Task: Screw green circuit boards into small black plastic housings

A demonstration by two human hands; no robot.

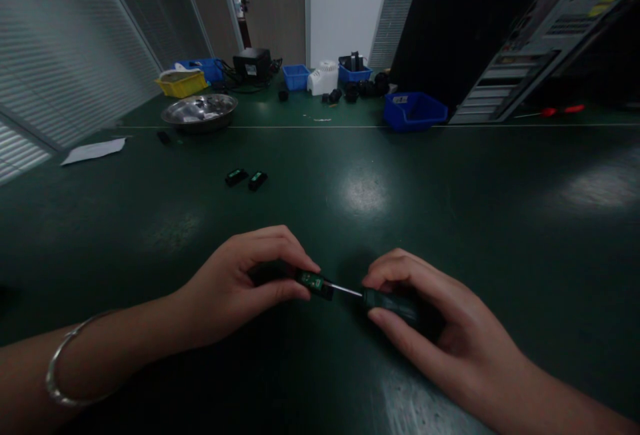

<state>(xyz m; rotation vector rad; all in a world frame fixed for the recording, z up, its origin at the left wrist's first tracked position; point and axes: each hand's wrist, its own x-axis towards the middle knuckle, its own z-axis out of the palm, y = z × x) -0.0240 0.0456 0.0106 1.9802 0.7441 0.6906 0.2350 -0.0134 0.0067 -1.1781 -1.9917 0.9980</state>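
Note:
Between the thumb and fingers of my left hand (265, 268) is a small black housing (327, 292) with a green circuit board (313, 280) in it. My right hand (440, 315) is closed around the dark handle of a screwdriver (387, 303). Its thin metal shaft points left, and the tip meets the right end of the housing. Whether the tip sits on a screw is too small to make out. Farther off on the green table lie two similar black housings with green boards, one on the left (236, 177) and one on the right (258, 180).
A metal bowl (200, 112) with small parts stands at the back left, near a white paper (94, 151). Along the back are a yellow bin (183, 85), a black box with cables (252, 63), a white device (324, 78) and a blue bin (415, 113). A red-handled tool (563, 111) lies far right.

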